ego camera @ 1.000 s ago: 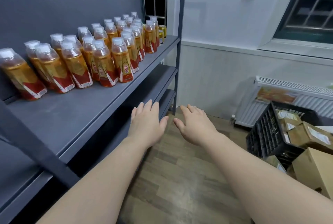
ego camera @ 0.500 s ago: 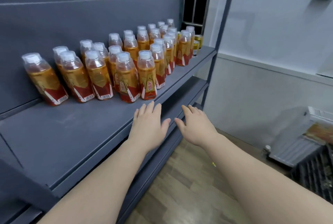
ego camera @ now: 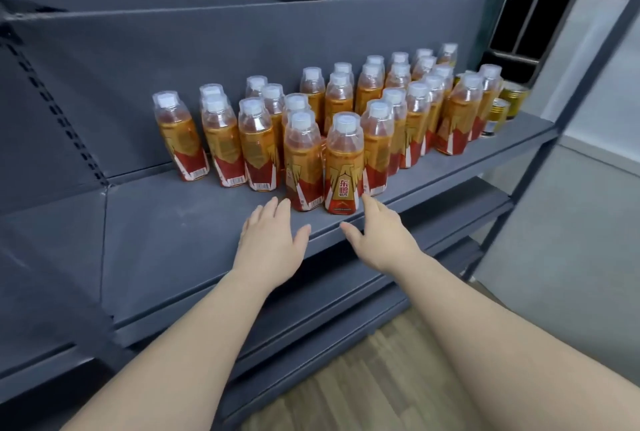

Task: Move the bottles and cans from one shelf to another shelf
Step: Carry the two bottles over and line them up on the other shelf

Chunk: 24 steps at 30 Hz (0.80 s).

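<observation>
We hold nothing: our left hand (ego camera: 273,243) and right hand (ego camera: 379,238) hover flat, fingers straight, just before the nearest bottle (ego camera: 344,167). Behind it glossy amber plastic bottles (ego camera: 415,119) crowd the matte grey metal shelf (ego camera: 166,233) — gold cans (ego camera: 498,115) farthest back; left of it, open shelf surface reaches the front lip.

We see a dark grey metal shelf (ego camera: 173,222) carrying upright rows of orange, white-capped bottles (ego camera: 344,167), with gold cans (ego camera: 498,115) just beside them at its right end.
</observation>
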### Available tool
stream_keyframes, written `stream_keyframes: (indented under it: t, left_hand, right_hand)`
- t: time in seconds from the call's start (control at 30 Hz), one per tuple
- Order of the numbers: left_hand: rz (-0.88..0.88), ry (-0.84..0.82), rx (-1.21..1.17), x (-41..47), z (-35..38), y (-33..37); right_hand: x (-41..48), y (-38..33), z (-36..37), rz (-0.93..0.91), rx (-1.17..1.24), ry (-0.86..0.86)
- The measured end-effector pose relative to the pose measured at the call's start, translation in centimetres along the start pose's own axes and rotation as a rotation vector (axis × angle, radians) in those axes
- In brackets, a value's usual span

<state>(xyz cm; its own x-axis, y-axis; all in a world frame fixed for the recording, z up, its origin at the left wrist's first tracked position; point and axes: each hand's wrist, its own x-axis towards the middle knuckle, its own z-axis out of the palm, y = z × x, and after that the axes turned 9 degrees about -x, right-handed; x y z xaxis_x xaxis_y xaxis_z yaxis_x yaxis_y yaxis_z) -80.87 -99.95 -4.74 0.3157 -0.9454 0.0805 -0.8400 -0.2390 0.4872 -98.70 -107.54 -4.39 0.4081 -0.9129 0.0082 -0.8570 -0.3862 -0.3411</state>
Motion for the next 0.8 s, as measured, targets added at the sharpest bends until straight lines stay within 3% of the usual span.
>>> stream_keyframes:
  t: [0.37,0.8]
  left_hand:
    - [-0.04,0.082,-0.105,4.1,0.3,0.9]
    - [-0.107,0.224,-0.548,9.5,1.2,1.0]
  right_hand:
    - [5.4,0.3,1.0,0.092,0.282,0.174]
    - [8.4,-0.9,1.8,0.107,0.415,0.274]
